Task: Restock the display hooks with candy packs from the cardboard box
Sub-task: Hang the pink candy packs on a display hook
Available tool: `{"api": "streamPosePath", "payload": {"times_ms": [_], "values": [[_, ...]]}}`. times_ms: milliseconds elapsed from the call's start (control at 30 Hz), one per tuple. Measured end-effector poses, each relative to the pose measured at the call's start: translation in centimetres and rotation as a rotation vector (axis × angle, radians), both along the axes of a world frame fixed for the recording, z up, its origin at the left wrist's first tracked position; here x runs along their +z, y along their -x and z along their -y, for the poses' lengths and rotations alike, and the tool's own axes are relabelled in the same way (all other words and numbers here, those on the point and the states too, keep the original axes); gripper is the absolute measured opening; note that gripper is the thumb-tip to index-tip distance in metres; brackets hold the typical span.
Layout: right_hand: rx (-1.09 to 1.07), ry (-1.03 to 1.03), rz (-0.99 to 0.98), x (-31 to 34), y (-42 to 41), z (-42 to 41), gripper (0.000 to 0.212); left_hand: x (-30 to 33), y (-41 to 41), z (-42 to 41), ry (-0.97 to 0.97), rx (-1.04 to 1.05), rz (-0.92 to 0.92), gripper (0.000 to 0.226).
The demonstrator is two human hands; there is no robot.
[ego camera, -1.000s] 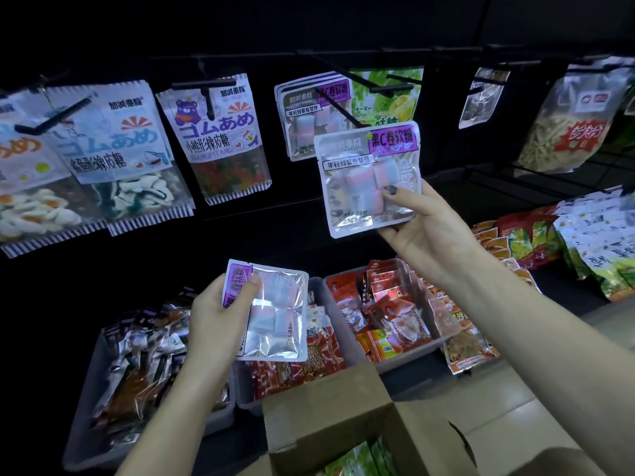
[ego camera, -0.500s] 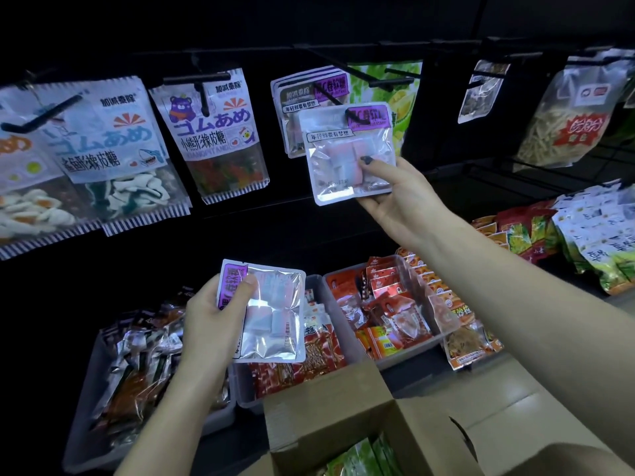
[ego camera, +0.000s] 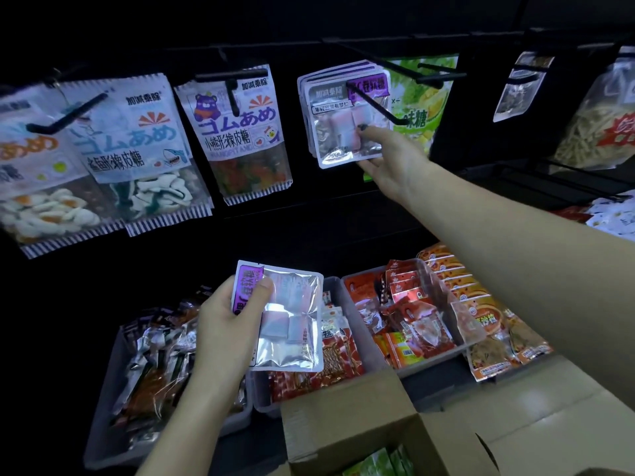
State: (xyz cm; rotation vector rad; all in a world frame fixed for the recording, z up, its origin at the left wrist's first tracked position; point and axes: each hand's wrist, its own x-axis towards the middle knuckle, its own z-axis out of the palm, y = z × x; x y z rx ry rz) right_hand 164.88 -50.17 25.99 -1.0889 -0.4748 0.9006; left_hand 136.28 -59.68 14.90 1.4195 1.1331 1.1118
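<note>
My right hand (ego camera: 388, 156) pinches the lower right corner of a clear candy pack with a purple label (ego camera: 338, 121). That pack hangs on a black display hook (ego camera: 372, 103), at the front of several like packs. My left hand (ego camera: 228, 324) grips a second silver pack with a purple label (ego camera: 287, 321), turned sideways, low in the middle. The open cardboard box (ego camera: 347, 417) stands at the bottom, with green packs (ego camera: 378, 463) showing inside it.
Gummy bags (ego camera: 237, 132) hang on hooks to the left, a green bag (ego camera: 422, 108) and noodle snacks (ego camera: 598, 125) to the right. Grey bins (ego camera: 103, 424) of red and silver snack packs sit on the shelf below. More black hooks (ego camera: 436, 77) jut forward.
My right hand carried its pack up and back onto the hook, against the packs hanging there. My left hand kept its pack roughly in place.
</note>
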Motion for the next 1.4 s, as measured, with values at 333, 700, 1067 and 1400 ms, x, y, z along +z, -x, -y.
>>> {"api": "streamPosePath", "payload": {"times_ms": [333,700,1067,1400], "values": [[0.102,0.055,-0.048,-1.6,-0.3,0.1,0.08,0.0,0.4,0.5,0.01,0.003,0.0,0.024],[0.656,0.338,0.298,-3.0,3.7,13.9,0.024,2.4,-2.1,3.4,-0.078,-0.097,-0.132,0.018],[0.602,0.22,0.49,-1.9,2.4,20.6,0.022,8.7,-5.3,4.3,-0.11,-0.235,-0.26,0.027],[0.344,0.026,0.263,0.5,0.3,18.9,0.02,11.0,-9.6,4.1,0.122,-0.258,0.03,0.017]]}}
